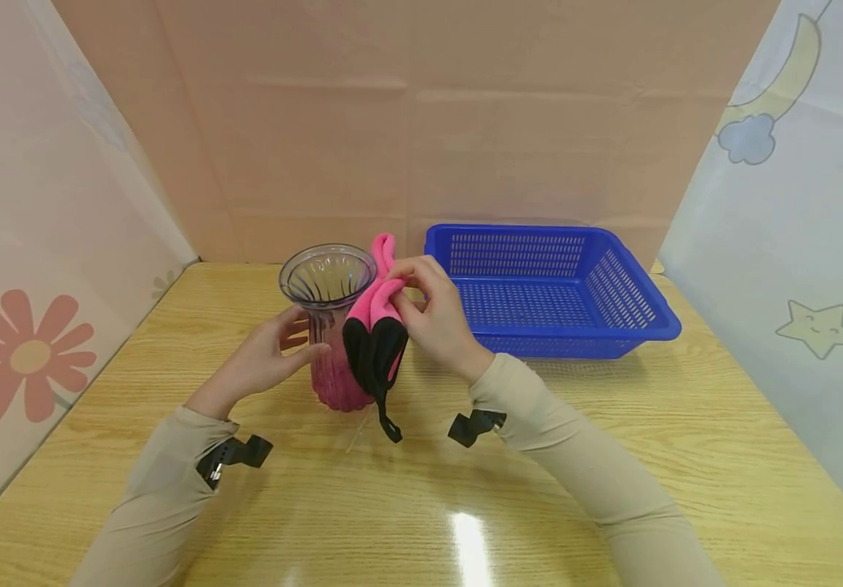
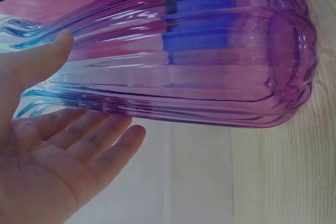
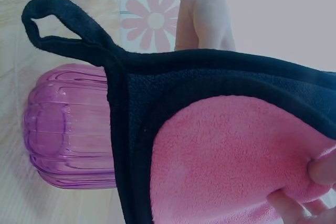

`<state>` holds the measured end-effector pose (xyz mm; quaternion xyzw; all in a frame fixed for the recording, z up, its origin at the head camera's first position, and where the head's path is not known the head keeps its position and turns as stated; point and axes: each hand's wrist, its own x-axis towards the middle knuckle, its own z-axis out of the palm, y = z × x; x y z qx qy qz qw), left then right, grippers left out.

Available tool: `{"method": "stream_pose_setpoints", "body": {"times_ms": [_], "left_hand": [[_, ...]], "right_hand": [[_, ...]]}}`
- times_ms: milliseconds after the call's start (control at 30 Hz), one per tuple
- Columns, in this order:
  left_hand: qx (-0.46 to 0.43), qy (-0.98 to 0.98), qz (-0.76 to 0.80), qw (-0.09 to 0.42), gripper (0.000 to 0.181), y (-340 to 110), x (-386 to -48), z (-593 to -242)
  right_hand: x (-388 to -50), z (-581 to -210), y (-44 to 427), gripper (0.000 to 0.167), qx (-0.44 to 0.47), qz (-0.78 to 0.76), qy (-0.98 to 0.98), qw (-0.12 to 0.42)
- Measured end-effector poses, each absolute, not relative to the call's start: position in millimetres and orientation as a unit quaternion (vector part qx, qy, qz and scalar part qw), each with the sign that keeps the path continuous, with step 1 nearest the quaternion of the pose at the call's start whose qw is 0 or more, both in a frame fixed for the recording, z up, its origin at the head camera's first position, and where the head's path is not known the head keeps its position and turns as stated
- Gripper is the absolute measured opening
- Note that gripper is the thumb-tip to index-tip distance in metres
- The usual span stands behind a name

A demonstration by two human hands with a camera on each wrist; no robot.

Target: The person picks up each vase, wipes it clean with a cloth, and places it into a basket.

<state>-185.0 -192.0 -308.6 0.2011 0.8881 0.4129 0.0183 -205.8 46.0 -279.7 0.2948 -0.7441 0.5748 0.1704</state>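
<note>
A ribbed glass vase (image 1: 341, 371), clear at its flared rim and pink-purple lower down, stands upright on the table. My left hand (image 1: 267, 355) holds it from the left, thumb in front and fingers around the far side; the left wrist view shows the thumb and fingertips at the narrower part of the glass (image 2: 194, 51). With thumb and fingers, my right hand (image 1: 432, 310) pinches a pink cloth (image 1: 381, 302) with black edging and a hanging loop. The folded cloth hangs against the vase's right side, covering part of it. In the right wrist view the cloth (image 3: 226, 150) hides the vase's upper part.
A blue slotted plastic basket (image 1: 634, 326) stands at the back right, close behind my right hand. The wooden table (image 1: 363, 514) ends at a peach backdrop (image 1: 304, 130), with patterned panels on both sides. Black straps (image 1: 476, 425) hang at the wrists.
</note>
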Motion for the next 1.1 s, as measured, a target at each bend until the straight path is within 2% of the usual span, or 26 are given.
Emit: {"method": "stream_pose_setpoints", "body": {"times_ms": [333,667,1100], "left_hand": [[0.21,0.891,0.403,0.025,0.064,-193,-185,-306],[0.236,0.876,0.418,0.05,0.068,-198,-186,-307],[0.255,0.86,0.435,0.074,0.064,-202,-189,-308]], "right_hand": [[-206,-273,48,0.011,0.308,0.571,-0.739,0.183],[-206,-273,49,0.013,0.315,0.573,-0.737,0.171],[-205,-278,47,0.014,0.314,0.588,-0.729,0.154]]}}
